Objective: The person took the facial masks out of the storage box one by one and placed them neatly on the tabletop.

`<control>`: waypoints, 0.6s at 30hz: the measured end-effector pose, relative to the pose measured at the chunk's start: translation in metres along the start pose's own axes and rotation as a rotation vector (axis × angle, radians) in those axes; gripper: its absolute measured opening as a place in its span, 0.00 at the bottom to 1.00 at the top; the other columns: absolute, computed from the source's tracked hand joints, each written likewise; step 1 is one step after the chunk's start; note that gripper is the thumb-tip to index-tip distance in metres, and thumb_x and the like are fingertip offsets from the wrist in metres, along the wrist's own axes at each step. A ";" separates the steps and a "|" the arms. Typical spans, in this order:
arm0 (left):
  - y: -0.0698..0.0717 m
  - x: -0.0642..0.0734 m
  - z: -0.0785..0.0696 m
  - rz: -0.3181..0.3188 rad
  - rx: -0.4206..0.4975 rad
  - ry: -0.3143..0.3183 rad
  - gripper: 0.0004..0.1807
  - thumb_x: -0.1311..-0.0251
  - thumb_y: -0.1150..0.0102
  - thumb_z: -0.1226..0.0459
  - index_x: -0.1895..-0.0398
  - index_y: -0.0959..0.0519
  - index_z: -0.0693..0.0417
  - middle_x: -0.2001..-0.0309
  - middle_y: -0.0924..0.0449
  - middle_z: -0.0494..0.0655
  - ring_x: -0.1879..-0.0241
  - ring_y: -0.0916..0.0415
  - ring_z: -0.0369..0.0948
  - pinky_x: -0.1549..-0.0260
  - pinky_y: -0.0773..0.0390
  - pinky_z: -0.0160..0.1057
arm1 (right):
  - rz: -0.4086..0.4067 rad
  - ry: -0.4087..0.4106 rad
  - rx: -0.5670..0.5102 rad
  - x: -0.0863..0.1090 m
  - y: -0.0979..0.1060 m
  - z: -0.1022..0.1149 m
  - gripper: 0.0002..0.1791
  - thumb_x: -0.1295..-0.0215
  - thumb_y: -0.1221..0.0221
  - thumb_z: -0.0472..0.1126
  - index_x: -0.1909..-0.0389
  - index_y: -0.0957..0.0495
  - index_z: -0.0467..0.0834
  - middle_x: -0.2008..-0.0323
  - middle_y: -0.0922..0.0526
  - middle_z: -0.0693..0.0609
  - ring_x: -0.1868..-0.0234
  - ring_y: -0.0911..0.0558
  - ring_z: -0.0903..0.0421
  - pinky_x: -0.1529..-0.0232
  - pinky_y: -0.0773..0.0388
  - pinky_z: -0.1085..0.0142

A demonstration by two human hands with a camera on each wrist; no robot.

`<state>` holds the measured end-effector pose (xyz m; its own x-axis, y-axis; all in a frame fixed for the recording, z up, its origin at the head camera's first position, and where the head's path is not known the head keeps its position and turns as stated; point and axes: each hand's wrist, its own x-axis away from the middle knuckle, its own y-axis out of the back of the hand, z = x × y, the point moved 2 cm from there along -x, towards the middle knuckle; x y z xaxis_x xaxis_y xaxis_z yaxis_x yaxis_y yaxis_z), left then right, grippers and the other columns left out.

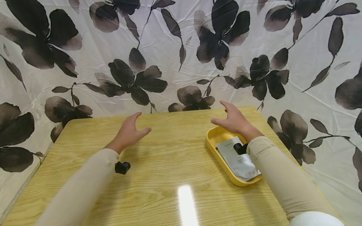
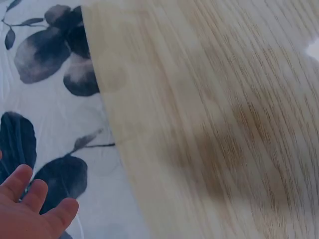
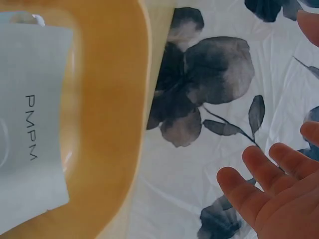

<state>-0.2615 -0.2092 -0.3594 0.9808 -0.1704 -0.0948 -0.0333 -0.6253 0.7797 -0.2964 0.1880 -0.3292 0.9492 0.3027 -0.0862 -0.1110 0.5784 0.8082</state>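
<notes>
My left hand [image 1: 128,131] hovers over the left part of the wooden table, thumb and fingers spread apart with nothing between them. In the left wrist view its fingertips [image 2: 65,211] show at the lower left corner. Over the far end of a yellow tray [image 1: 217,156] is my right hand [image 1: 232,119], also empty, its thumb held away from the fingers. A pale, flat packet [image 1: 233,152] lies in the tray, partly covered by the right wrist. The right wrist view shows the letters PMPM on this packet [image 3: 30,149], with the right fingers [image 3: 259,174] off to the side.
The light wooden table [image 1: 169,150] reaches back to a white curtain [image 1: 175,81] with dark flowers. A small black wrist camera [image 1: 122,168] sits below the left cuff, another [image 1: 240,148] by the right cuff. A bright reflection lies near the table's front.
</notes>
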 end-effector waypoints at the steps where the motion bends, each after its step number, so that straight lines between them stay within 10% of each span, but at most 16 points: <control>1: -0.002 0.000 -0.002 0.003 0.009 0.001 0.45 0.34 0.39 0.53 0.23 0.49 0.65 0.26 0.47 0.67 0.27 0.51 0.64 0.34 0.45 0.66 | 0.001 -0.001 -0.005 0.002 0.000 -0.001 0.52 0.36 0.36 0.55 0.21 0.53 0.39 0.24 0.47 0.36 0.31 0.36 0.36 0.34 0.38 0.42; 18: -0.035 0.006 -0.024 0.037 0.220 0.014 0.45 0.33 0.38 0.51 0.21 0.49 0.57 0.24 0.47 0.60 0.26 0.51 0.57 0.34 0.43 0.63 | -0.014 -0.023 -0.116 0.045 -0.002 -0.021 0.51 0.34 0.36 0.55 0.21 0.53 0.39 0.25 0.46 0.36 0.28 0.39 0.36 0.34 0.38 0.39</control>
<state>-0.2496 -0.1703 -0.3729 0.9806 -0.1869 -0.0592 -0.1088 -0.7701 0.6285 -0.2595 0.2164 -0.3470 0.9574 0.2767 -0.0826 -0.1292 0.6665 0.7343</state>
